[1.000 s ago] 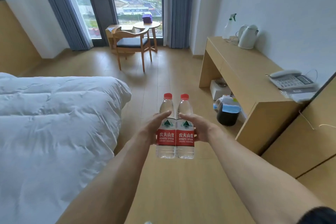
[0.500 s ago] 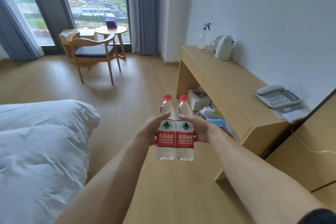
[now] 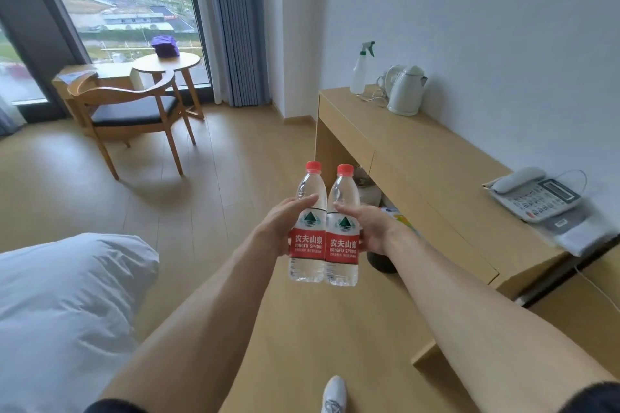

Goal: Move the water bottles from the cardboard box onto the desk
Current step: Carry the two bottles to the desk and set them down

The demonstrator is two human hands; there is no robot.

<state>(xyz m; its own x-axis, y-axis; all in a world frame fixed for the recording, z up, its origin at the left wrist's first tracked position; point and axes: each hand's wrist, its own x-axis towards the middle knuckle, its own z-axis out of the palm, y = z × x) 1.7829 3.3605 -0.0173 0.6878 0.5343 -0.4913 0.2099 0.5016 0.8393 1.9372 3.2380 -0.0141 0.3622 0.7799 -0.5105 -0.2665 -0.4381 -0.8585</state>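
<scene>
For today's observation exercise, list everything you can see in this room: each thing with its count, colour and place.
water bottles: 2, clear, red caps, held upright together
desk: 1, light wood, right wall
kettle: 1, white, desk's far end
spray bottle: 1, white, beside kettle
telephone: 1, grey, near end of desk
chair: 1, wood, dark seat, by window
round table: 1, wood, behind chair
bed: 1, white, left
left hand: grips left bottle
right hand: grips right bottle

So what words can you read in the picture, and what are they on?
"农夫山泉" on the left bottle's red label.
"NONGFU SPRING" below it, partly cut off.
Same two lines on the right bottle.
Smaller print below both: too blurred.
Telephone keys and the tag beside it: too small.
</scene>
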